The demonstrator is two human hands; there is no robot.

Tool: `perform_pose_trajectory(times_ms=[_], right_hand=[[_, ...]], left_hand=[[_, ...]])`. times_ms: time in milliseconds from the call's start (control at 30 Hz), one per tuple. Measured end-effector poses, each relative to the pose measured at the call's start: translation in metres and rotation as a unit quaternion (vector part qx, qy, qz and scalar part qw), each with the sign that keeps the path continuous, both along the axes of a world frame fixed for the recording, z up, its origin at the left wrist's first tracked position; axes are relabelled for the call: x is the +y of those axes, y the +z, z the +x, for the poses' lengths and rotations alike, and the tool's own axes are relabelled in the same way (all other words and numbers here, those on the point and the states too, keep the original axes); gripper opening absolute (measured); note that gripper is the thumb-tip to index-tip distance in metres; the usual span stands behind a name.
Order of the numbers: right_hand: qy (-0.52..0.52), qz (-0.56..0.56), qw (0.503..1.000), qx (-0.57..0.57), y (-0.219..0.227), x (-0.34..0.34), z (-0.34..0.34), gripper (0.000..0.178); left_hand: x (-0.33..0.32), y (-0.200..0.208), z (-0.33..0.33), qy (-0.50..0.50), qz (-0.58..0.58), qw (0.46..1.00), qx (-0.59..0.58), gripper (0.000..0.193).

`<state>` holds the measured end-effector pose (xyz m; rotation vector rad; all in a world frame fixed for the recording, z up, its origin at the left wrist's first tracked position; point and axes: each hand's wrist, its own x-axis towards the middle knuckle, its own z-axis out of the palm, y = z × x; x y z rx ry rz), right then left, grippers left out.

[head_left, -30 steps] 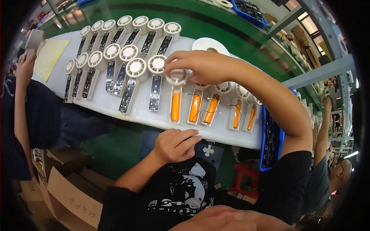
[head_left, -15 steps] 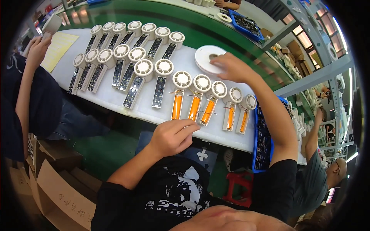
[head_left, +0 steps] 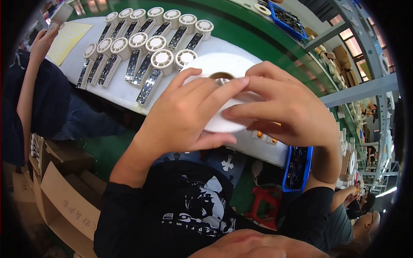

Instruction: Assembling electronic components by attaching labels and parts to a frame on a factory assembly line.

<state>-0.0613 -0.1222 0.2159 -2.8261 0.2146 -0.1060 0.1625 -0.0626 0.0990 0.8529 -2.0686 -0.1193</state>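
Note:
A large white flat roll of tape (head_left: 211, 64) with a brown core is raised over the table in front of me, with both of my hands on it. My left hand (head_left: 180, 107) spans its left side, fingers across the face and thumb below. On the right side, my right hand (head_left: 288, 105) has its fingers bent over the roll, their tips close to the left fingers. Behind lie rows of white fan-like units with round grilles (head_left: 162, 59) and dark circuit boards in their handles (head_left: 149, 87). Units with orange strips (head_left: 259, 134) are mostly hidden by the roll and my hands.
At left a co-worker's hand (head_left: 43, 41) holds a white unit (head_left: 61, 13) beside a yellow sheet (head_left: 71, 41). A blue tray (head_left: 308, 165) of dark parts stands by my right arm. Below are a red stool (head_left: 261, 201) and cardboard boxes (head_left: 69, 202). A metal frame (head_left: 361, 89) rises at right.
The roll of tape, lying on the table before, is now lifted toward me. My right hand has brought it nearer, and my left hand has risen from the table edge onto it.

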Motion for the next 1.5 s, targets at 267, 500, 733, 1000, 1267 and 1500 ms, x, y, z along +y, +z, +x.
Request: perform_pose_trajectory(times_ms=[267, 500, 733, 1000, 1267, 1500], right_hand=[[-0.203, -0.094, 0.891, -0.396, -0.066, 0.018, 0.021, 0.049], [-0.226, -0.051, 0.909, -0.346, -0.074, 0.024, 0.026, 0.054], [-0.219, 0.224, 0.875, -0.369, -0.071, 0.01, 0.03, 0.056], [-0.014, -0.093, 0.951, -0.293, -0.032, 0.016, 0.012, 0.059], [-0.251, 0.324, 0.906, -0.102, -0.088, 0.008, 0.039, 0.046], [-0.305, 0.284, 0.909, -0.017, -0.126, 0.002, 0.057, 0.04]], left_hand=[[-0.002, -0.01, -0.017, 0.17, -0.034, 0.981, 0.081, 0.07], [-0.004, -0.01, -0.022, 0.239, -0.011, 0.969, 0.058, 0.067], [-0.009, -0.014, -0.019, 0.198, 0.016, 0.971, 0.137, 0.06], [-0.002, -0.008, -0.006, -0.024, 0.19, 0.832, 0.522, 0.055], [-0.001, -0.036, 0.008, 0.044, 0.083, 0.879, 0.467, 0.058], [0.007, -0.045, 0.011, 0.061, 0.114, 0.869, 0.477, 0.06]])
